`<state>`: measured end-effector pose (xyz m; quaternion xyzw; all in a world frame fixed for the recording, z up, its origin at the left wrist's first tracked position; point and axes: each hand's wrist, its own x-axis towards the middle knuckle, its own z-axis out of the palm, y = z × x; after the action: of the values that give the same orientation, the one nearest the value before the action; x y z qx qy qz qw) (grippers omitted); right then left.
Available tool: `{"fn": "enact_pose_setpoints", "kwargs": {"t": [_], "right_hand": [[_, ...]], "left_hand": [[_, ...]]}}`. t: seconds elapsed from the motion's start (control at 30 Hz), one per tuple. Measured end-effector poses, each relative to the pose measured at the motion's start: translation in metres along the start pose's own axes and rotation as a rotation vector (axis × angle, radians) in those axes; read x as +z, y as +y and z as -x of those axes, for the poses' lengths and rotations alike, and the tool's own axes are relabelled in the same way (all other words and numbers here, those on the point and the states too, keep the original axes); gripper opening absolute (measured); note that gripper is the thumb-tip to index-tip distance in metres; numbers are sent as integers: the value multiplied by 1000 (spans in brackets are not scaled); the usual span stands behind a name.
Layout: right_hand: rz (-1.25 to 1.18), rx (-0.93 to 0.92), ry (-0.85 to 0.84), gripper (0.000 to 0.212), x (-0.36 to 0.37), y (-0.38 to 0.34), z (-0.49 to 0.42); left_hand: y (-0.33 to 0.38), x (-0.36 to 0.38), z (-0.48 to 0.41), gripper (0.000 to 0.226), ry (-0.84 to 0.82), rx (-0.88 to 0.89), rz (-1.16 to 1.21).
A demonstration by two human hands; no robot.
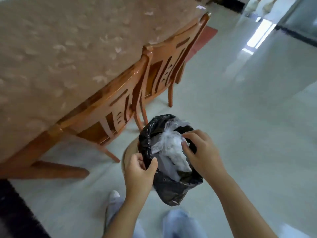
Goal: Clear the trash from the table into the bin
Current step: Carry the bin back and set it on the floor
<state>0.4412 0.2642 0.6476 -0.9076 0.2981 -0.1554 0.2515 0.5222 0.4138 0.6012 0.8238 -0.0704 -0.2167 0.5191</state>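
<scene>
Left hand [139,170]: curled at the near-left rim of the black liner [173,188], thumb and fingers pinching a fold of the liner edge
Right hand [199,152]: over the right side of the bin mouth, fingers bent and a little spread, tips touching the crumpled clear plastic; whether they grip it or only press on it cannot be told
Trash [169,145]: a wad of clear and white plastic, lying inside the liner and filling most of the opening, with a wisp rising above the far rim
Liner: black, glossy, folded over the rim all round, its loose edge hanging down the near side
Bin [129,152]: on the floor just in front of the person, pale tan body showing only at the left, behind the left hand
Table [56,54]: upper left, under a beige patterned cloth, well apart from the bin
Chairs [113,109]: two wooden ones pushed in along the table edge, the nearer one's back leg close to the bin
Floor [248,134]: pale, glossy tile
Legs [178,224]: light blue trousers at the bottom edge, a white shoe [114,194] to the left of them
Picture: blurred by motion, small details soft
</scene>
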Motion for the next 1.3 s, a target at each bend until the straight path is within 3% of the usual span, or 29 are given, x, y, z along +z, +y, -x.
{"fn": "enact_pose_setpoints", "kwargs": {"t": [0.17,0.57,0.77,0.97,1.17,1.3], "right_hand": [[-38,-130,-242,16,26,36,7],[-95,-3,-491,21,154,141,35],[-83,-9,-541,21,260,200,58],[-61,-32,-551,20,363,261,86],[-11,-46,-595,23,430,300,103],[7,-52,-623,25,459,310,116]], "left_hand": [[-38,29,31,17,237,-205,5],[-188,111,9,17,302,-515,-57],[-307,146,-19,5,350,-625,-16],[-424,182,-56,11,374,-693,66],[-519,204,-70,22,423,-802,160],[-565,203,-69,13,457,-839,275]]}}
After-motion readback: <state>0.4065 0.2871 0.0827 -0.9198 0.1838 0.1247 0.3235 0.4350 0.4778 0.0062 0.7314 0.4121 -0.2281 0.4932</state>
